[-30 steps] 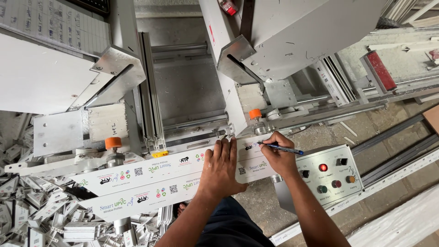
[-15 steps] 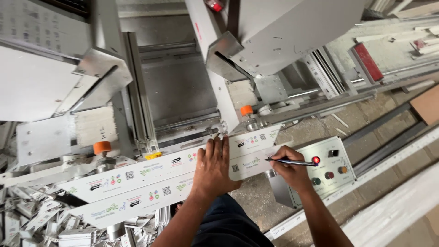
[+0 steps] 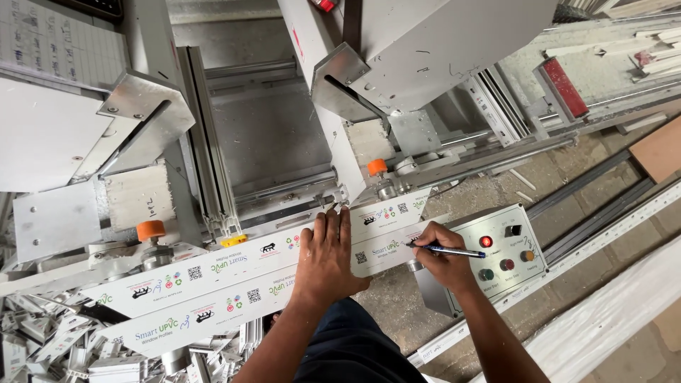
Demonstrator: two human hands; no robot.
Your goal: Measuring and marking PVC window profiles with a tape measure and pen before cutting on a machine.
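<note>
1. Now your left hand (image 3: 328, 259) lies flat, fingers spread, pressing down on the white window profiles (image 3: 241, 280); it grips nothing, only holds them steady on the machine bed (image 3: 273, 145)
2. Your right hand (image 3: 440, 255) is closed around a blue pen (image 3: 448, 250), pinched between thumb and fingers; the tip touches the right end of the profiles, near their angled cut
3. Two profiles lie side by side, touching, running from lower left up to the right; both carry printed protective film
4. Just right of your pen hand sits the control panel (image 3: 500, 259) with red, green and yellow buttons; the pen's tail lies over its left edge
5. Two orange knobs (image 3: 150, 230) stand behind the profiles, one far left, one near the middle
6. No bin shows; white offcuts (image 3: 42, 340) lie in a loose heap at lower left, beside the profiles' left end
</note>
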